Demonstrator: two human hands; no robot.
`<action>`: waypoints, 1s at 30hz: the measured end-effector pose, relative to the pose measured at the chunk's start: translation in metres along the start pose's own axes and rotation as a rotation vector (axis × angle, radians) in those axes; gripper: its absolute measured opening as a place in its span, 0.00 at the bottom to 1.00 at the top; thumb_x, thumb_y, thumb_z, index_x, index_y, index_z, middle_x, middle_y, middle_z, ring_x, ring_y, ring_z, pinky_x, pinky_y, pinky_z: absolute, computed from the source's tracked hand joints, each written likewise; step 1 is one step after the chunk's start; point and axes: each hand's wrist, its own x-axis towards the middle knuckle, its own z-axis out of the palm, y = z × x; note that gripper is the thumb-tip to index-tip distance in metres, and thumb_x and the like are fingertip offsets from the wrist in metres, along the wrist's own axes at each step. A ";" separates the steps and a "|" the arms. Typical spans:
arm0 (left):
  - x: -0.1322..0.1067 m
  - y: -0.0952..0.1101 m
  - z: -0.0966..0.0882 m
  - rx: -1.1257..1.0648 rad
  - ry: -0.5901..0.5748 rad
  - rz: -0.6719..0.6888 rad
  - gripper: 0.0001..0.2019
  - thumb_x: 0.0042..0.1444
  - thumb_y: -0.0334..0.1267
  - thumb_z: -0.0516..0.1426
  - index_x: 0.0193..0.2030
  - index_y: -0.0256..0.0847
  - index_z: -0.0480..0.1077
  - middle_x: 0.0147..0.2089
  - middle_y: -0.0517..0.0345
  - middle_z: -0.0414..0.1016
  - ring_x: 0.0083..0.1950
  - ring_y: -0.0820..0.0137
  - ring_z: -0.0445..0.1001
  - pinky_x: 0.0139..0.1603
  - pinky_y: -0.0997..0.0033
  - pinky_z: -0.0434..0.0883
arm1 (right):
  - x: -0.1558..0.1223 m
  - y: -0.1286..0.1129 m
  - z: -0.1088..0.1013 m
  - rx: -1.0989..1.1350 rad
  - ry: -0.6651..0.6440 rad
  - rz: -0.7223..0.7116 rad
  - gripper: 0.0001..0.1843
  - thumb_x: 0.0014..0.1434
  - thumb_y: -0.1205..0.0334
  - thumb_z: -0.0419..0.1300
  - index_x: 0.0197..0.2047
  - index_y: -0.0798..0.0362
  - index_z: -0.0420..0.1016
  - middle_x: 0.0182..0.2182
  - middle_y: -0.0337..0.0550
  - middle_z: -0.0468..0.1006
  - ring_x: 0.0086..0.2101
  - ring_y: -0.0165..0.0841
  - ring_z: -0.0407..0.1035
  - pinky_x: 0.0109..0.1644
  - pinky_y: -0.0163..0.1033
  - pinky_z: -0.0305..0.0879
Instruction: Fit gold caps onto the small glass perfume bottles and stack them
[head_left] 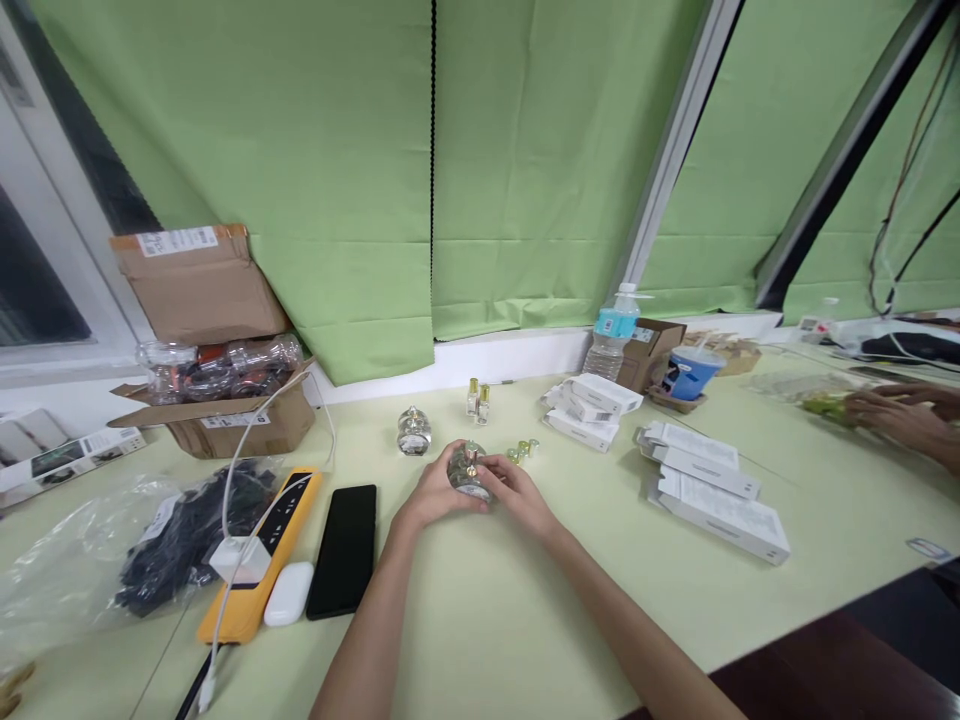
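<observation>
A small round glass bottle stands on the table between my hands. My left hand is wrapped round its left side, the thumb low in front. My right hand closes its fingers at the bottle's right side and neck, where a small gold part shows; whether that part is loose I cannot tell. A similar round bottle stands behind to the left. Two slim gold-topped vials are upright farther back. Several small greenish-gold caps lie just beyond my right hand.
A black phone, white earbud case and yellow power strip lie left. Flat white boxes are stacked right. A water bottle and blue cup stand behind. Another person's hands are far right.
</observation>
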 end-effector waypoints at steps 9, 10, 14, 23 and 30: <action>-0.001 0.002 -0.004 0.008 -0.022 -0.024 0.55 0.25 0.31 0.75 0.64 0.47 0.61 0.56 0.49 0.72 0.57 0.56 0.72 0.62 0.56 0.65 | 0.007 0.013 -0.006 -0.119 0.144 -0.068 0.26 0.59 0.37 0.57 0.40 0.52 0.76 0.37 0.46 0.79 0.38 0.39 0.72 0.43 0.42 0.67; -0.001 0.002 -0.004 0.006 -0.026 -0.027 0.55 0.25 0.31 0.75 0.64 0.48 0.61 0.56 0.49 0.72 0.57 0.56 0.72 0.62 0.56 0.65 | 0.007 0.014 -0.007 -0.127 0.158 -0.065 0.26 0.59 0.37 0.57 0.39 0.52 0.76 0.36 0.46 0.79 0.37 0.39 0.71 0.42 0.42 0.66; -0.001 0.003 -0.005 -0.016 -0.036 -0.032 0.55 0.25 0.31 0.75 0.65 0.47 0.60 0.56 0.49 0.72 0.55 0.57 0.73 0.62 0.55 0.65 | 0.004 0.012 -0.007 -0.118 0.105 -0.045 0.26 0.60 0.37 0.56 0.43 0.52 0.76 0.39 0.46 0.79 0.39 0.39 0.72 0.42 0.42 0.67; 0.002 -0.001 -0.006 0.025 -0.061 0.000 0.54 0.26 0.31 0.76 0.64 0.48 0.60 0.56 0.49 0.72 0.56 0.56 0.72 0.62 0.54 0.65 | -0.004 -0.006 -0.001 -0.139 -0.011 -0.036 0.27 0.60 0.36 0.55 0.46 0.51 0.75 0.41 0.46 0.78 0.41 0.40 0.71 0.44 0.42 0.68; 0.001 -0.001 -0.007 0.077 -0.081 0.008 0.54 0.28 0.34 0.75 0.65 0.49 0.58 0.57 0.49 0.71 0.58 0.56 0.71 0.61 0.55 0.66 | 0.000 -0.005 0.001 -0.011 -0.006 0.003 0.28 0.57 0.35 0.59 0.42 0.53 0.74 0.39 0.46 0.79 0.39 0.39 0.72 0.42 0.41 0.67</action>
